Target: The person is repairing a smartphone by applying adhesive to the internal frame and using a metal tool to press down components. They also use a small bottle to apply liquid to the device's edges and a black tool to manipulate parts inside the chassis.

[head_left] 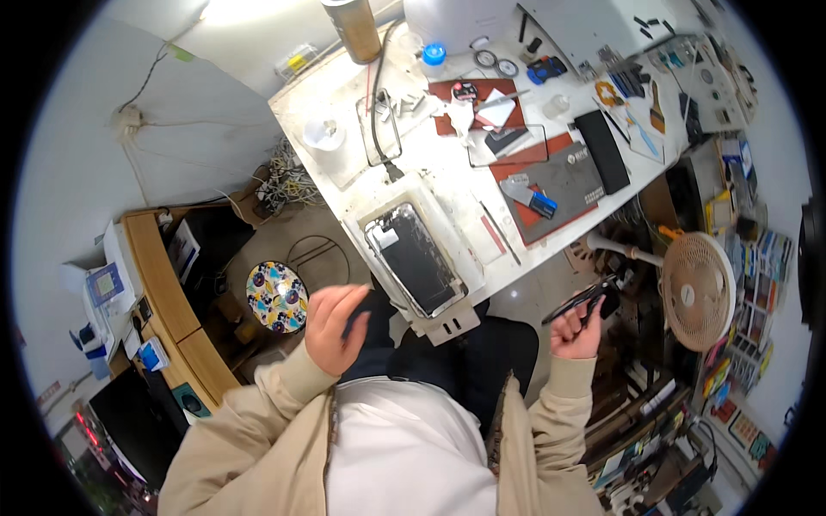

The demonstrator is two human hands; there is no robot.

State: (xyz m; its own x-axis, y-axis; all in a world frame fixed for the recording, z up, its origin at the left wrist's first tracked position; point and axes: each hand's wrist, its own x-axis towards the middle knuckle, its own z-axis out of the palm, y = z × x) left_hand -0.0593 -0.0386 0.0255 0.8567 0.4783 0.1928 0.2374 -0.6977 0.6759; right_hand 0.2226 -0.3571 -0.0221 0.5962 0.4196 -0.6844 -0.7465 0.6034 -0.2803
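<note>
A phone (415, 260) with a scuffed, residue-marked black face and a pale rim lies on a whitish bench device (447, 329) at the table's near edge. Just left of that device, my left hand (337, 328) is raised with loosely bent fingers, the thumb apart and nothing visible between them. My right hand (576, 334), off the table's near right side, grips a thin black flat object (585, 300) seen nearly edge-on. Its exact kind does not show. A black cable (376, 129) runs to a plug just beyond the phone's device.
A grey mat (559, 193) bears a blue-and-grey cutter (529, 196). Thin tools and empty black frames (509, 161) lie around it. A white cup (323, 133) stands far left. Right of the table is a fan (695, 292); a patterned round stool (277, 297) stands left.
</note>
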